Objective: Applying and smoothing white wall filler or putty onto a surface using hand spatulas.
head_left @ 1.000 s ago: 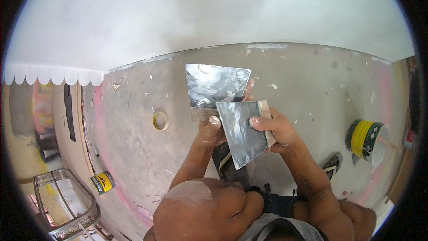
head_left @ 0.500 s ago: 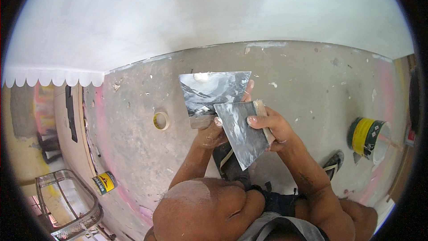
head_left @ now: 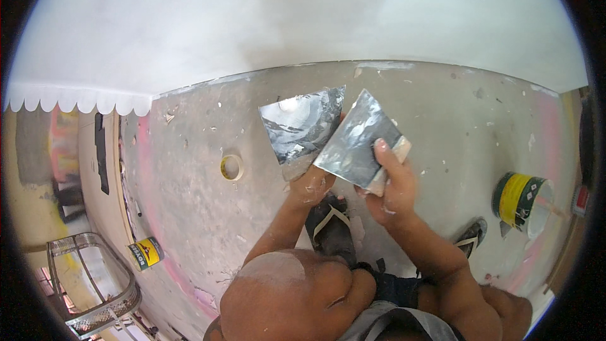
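Note:
My left hand is closed round the base of a wide putty knife. Grey and white putty smears its broad blade, and a white dab sits near the far edge. In my right hand is a second putty knife, its thumb pressed on the light-coloured handle edge. That blade is streaked with white and points up to the left. One corner of it overlaps the lower right of the left blade; whether they touch I cannot tell. The left fingers are partly hidden behind the blades.
A white wall rises ahead from the stained concrete floor. A tape roll lies left of the knives. A yellow-and-green can and a metal-framed rack are farther left. A larger paint can lies at right, near my sandalled foot.
The right putty knife has swung upward, its tip moving from pointing down to pointing up beside the left blade. The left knife has tilted, its right corner higher.

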### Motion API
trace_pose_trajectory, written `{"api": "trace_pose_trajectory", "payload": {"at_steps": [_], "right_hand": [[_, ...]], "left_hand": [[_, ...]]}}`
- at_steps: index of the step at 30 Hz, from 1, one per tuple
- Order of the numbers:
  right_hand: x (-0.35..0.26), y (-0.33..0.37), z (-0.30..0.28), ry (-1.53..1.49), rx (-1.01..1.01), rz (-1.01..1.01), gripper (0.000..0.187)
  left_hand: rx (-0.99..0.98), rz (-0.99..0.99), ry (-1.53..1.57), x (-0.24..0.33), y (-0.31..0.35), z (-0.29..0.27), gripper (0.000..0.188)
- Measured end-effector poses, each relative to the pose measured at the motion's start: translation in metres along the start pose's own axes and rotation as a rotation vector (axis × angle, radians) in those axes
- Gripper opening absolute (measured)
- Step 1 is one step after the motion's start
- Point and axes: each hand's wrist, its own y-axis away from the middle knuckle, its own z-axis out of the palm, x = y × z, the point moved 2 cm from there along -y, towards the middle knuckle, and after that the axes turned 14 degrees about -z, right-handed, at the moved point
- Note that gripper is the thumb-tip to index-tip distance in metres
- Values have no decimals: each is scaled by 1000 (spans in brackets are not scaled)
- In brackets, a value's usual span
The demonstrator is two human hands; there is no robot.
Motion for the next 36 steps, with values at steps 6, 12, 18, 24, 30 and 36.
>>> {"api": "trace_pose_trajectory", "payload": {"at_steps": [6, 12, 18, 24, 30, 36], "right_hand": [[18, 14, 28, -85, -35, 1, 23], [3, 11, 27, -50, -59, -135, 25], [-17, -5, 23, 31, -31, -229, 21], [-59, -32, 6, 224, 122, -596, 23], [-57, -18, -35, 637, -411, -1045, 29], [-26, -37, -10, 1486, -831, -982, 64]], "left_hand": [[-366, -430, 708, -2, 10, -21, 38], [-244, 15, 148, 14, -9, -23, 36], [-877, -921, 523, 5, -13, -26, 44], [-783, -993, 1047, 2, 3, -23, 52], [-386, -1233, 1992, 10, -22, -24, 43], [-317, -1308, 1708, 23, -44, -33, 38]]}}
